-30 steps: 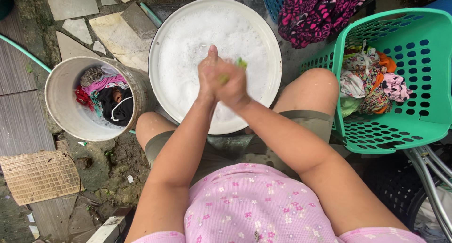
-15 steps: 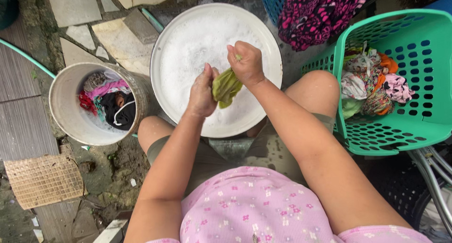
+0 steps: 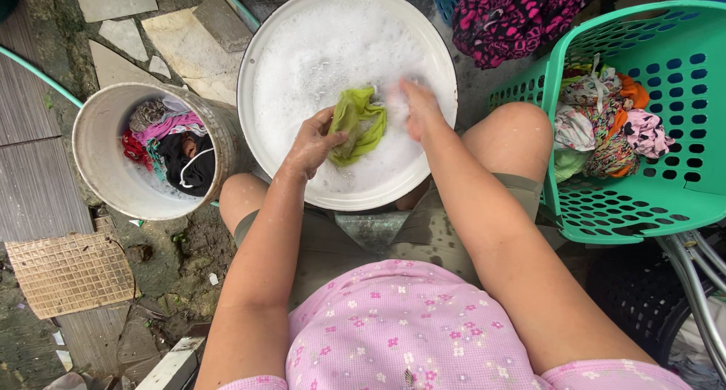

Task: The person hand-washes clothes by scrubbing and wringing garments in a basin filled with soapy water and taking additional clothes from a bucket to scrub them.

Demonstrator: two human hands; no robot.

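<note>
A round white basin (image 3: 257, 50) full of soapy foam stands between my knees. A small yellow-green cloth (image 3: 357, 124) lies spread on the foam. My left hand (image 3: 311, 142) pinches the cloth's left edge. My right hand (image 3: 418, 106) rests flat on the foam at the cloth's right side, fingers extended, touching its edge.
A metal bucket (image 3: 102, 167) with wet clothes sits to the left of the basin. On the right is a green plastic basket (image 3: 665, 201) holding several coloured garments. A pink-and-black patterned garment (image 3: 514, 16) hangs over a blue basket at the top. A green hose (image 3: 38, 80) crosses the stone paving.
The hands were clasped and wringing the green cloth above the basin. They have lowered and parted, and the cloth now lies opened on the foam.
</note>
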